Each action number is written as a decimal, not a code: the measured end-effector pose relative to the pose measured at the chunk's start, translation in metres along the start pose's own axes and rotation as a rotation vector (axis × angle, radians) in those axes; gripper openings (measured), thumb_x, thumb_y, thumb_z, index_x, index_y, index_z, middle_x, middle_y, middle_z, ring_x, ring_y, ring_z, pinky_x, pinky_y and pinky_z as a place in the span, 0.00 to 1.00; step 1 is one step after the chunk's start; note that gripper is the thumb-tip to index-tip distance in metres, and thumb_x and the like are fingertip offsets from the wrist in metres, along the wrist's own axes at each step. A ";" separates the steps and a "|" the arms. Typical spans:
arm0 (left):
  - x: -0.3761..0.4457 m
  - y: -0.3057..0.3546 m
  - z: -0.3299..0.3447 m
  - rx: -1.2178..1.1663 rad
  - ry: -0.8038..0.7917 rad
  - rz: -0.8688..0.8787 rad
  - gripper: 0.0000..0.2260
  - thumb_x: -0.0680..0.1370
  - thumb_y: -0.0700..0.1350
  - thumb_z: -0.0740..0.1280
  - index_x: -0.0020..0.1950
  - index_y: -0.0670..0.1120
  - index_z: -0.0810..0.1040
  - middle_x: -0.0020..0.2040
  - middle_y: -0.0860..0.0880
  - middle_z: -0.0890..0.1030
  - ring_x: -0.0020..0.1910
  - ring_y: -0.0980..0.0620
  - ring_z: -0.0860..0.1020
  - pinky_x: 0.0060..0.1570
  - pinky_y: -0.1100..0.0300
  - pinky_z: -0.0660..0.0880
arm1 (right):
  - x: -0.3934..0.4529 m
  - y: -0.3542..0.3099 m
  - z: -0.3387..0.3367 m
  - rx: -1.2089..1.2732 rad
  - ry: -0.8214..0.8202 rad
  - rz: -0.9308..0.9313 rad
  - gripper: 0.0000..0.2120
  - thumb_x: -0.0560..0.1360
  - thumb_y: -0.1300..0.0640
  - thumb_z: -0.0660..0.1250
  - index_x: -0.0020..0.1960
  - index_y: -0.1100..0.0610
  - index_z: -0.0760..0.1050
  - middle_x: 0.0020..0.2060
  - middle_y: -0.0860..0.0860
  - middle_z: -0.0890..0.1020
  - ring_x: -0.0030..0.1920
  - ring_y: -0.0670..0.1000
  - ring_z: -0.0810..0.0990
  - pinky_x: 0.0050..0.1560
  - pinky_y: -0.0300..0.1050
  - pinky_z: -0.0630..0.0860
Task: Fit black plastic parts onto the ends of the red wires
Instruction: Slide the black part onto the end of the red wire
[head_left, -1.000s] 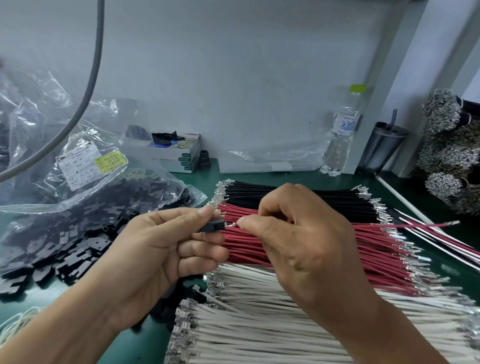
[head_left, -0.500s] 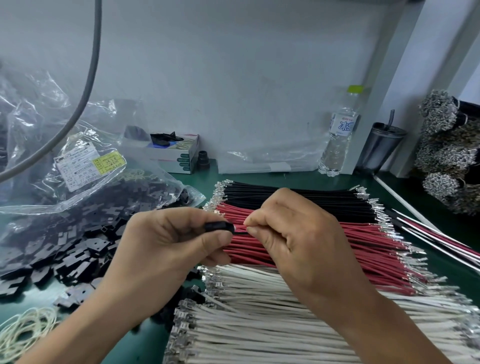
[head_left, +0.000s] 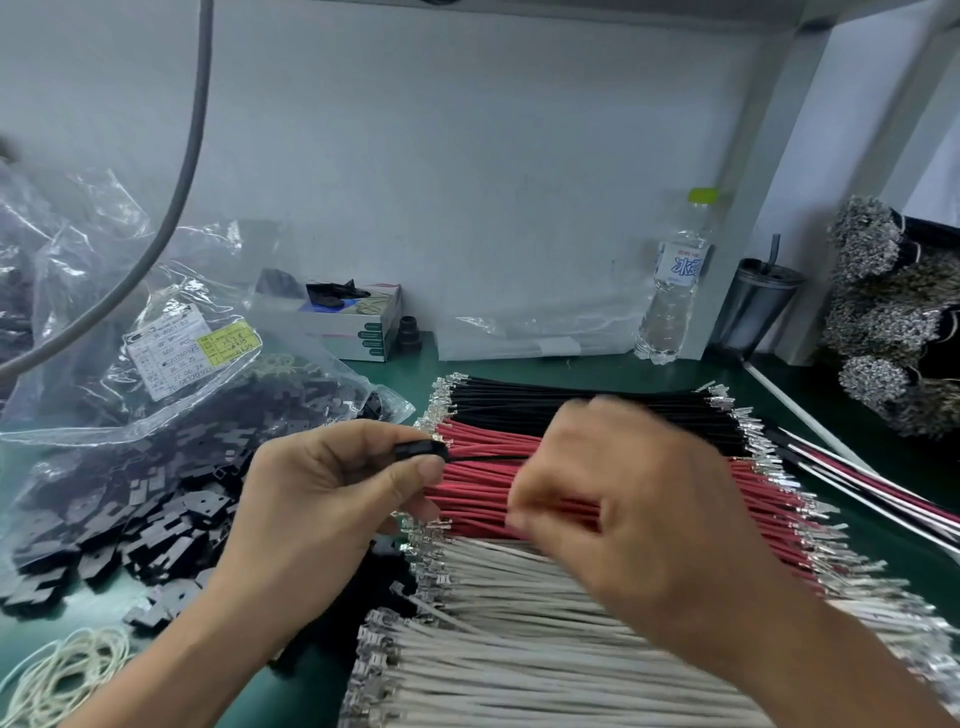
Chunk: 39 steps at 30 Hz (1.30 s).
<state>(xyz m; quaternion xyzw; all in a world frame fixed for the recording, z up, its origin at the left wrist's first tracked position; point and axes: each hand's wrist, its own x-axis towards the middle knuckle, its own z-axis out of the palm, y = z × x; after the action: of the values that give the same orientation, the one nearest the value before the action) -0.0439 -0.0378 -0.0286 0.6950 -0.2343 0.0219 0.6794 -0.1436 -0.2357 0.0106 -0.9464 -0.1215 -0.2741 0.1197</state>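
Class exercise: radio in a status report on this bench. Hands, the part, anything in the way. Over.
Left hand pinches black plastic part, thin wire running out of it. Right hand blurred over red wires, grip unclear. Nothing between hands.

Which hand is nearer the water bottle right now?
Right. The right hand is over the red wires, below and left of the water bottle; the left hand is farther left, pinching a black part.

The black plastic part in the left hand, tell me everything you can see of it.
The black plastic part is small, dark and rounded, with a slight sheen. The left hand pinches it between thumb and forefinger above the red wires. A thin dark wire runs from its right end toward the blurred right hand. Finer details are hidden.
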 end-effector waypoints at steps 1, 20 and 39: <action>0.000 -0.001 0.000 0.005 -0.003 0.004 0.08 0.67 0.47 0.79 0.45 0.54 0.89 0.37 0.46 0.87 0.33 0.47 0.86 0.29 0.60 0.81 | -0.003 -0.002 0.005 -0.010 -0.135 0.023 0.07 0.73 0.41 0.70 0.46 0.44 0.80 0.41 0.39 0.76 0.44 0.40 0.71 0.43 0.45 0.74; 0.003 -0.006 0.001 -0.036 -0.051 -0.009 0.11 0.65 0.48 0.79 0.46 0.51 0.89 0.38 0.43 0.87 0.34 0.44 0.87 0.30 0.56 0.82 | -0.014 0.006 0.012 0.350 0.061 0.216 0.05 0.78 0.51 0.66 0.48 0.43 0.81 0.43 0.41 0.79 0.44 0.46 0.79 0.41 0.40 0.74; -0.003 0.000 0.008 -0.095 -0.106 0.099 0.12 0.63 0.43 0.78 0.46 0.49 0.90 0.36 0.40 0.86 0.33 0.42 0.86 0.31 0.59 0.82 | -0.006 -0.004 0.016 -0.027 0.283 0.027 0.09 0.80 0.52 0.63 0.46 0.50 0.81 0.40 0.42 0.77 0.32 0.42 0.74 0.26 0.41 0.72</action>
<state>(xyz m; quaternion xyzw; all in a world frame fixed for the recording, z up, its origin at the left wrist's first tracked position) -0.0487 -0.0448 -0.0306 0.6496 -0.3049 0.0074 0.6964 -0.1415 -0.2277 -0.0048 -0.9015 -0.0868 -0.4047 0.1266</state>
